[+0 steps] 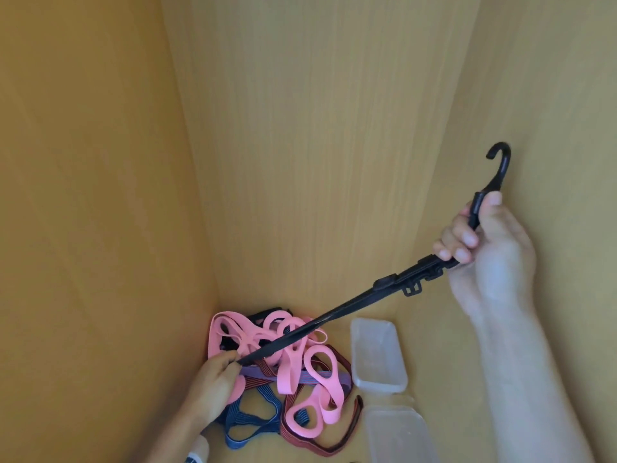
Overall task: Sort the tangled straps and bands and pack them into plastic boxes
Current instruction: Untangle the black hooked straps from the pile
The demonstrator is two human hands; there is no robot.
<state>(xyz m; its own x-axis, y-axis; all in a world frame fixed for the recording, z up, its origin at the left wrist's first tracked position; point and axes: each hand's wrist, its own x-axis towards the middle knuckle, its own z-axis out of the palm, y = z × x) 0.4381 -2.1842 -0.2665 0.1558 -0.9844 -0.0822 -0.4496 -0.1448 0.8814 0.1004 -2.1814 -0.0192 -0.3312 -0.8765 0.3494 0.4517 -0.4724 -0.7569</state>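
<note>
"Holding anything, the right hand (494, 248)?"

"Yes. Raised at right, fingers curled tight round a black strap (334, 317) just below its hook (500, 162). Thumb lies along the hook's stem, and the hook points up and curls to the left."

"And the strap from there?"

"Runs taut, slanting down and left across the pile. A black buckle (412, 289) sits on it just left of the right hand's fingers. The low end goes to the left hand (217, 379)."

"Left hand's grip?"

"Fingertips and thumb pinched on the strap's low end, with the hand lying on the left edge of the pile. The strap's very tip is hidden in the pinch."

"The pile – what is in it?"

"Pink bands (253, 335) looped over one another make up most of it. A purple band (314, 375) lies across the middle, a blue strap (233, 419) at near left, and a red striped strap (354, 426) trails along the near right side. Some black shows at the far edge, though I cannot tell whether it belongs to the held strap."

"Boxes?"

"Two clear plastic boxes, both just right of the pile – one box (377, 355) farther off, with nothing showing inside, and a nearer box (397, 436) cut off by the frame edge. No strap or band lies in either. All of it sits on a wooden surface (300, 162)."
</note>
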